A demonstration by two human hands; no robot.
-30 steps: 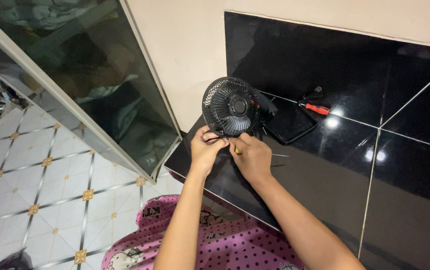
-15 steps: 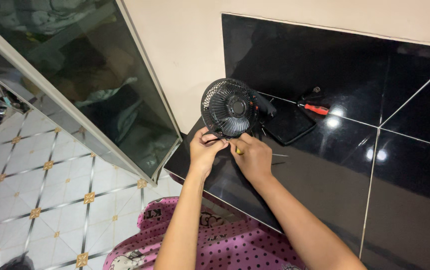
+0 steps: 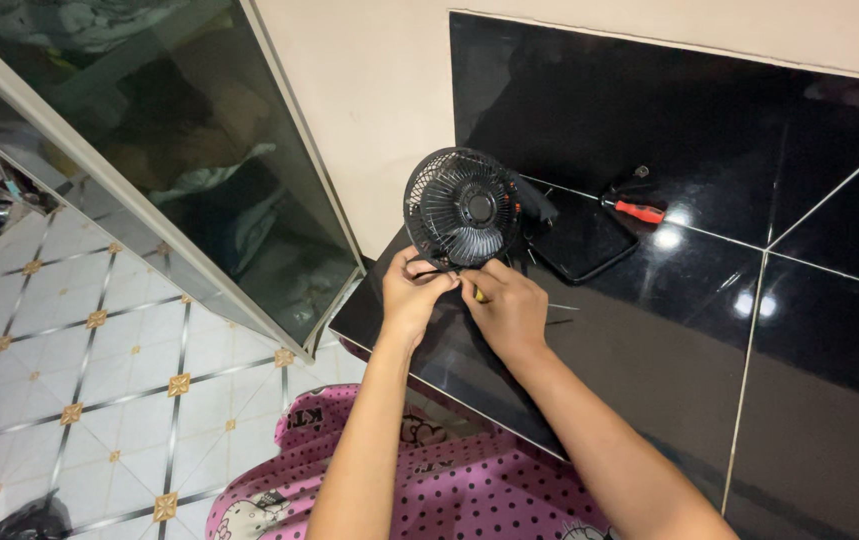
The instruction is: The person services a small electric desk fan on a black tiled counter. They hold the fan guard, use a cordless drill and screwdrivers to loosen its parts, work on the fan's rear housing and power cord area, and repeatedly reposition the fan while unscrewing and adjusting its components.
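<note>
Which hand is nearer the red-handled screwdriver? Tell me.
Right. The right hand is at the base of the small black fan, below-left of the red-handled screwdriver; the left hand sits further left, beyond it.

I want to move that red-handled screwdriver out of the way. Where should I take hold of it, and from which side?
Probably by the red handle, the thickest part. The screwdriver lies flat on the black counter, clear of the fan and the dark tablet-like slab, so coming down from above with fingers across the handle looks easiest. Both hands are busy at the fan's base.
</note>
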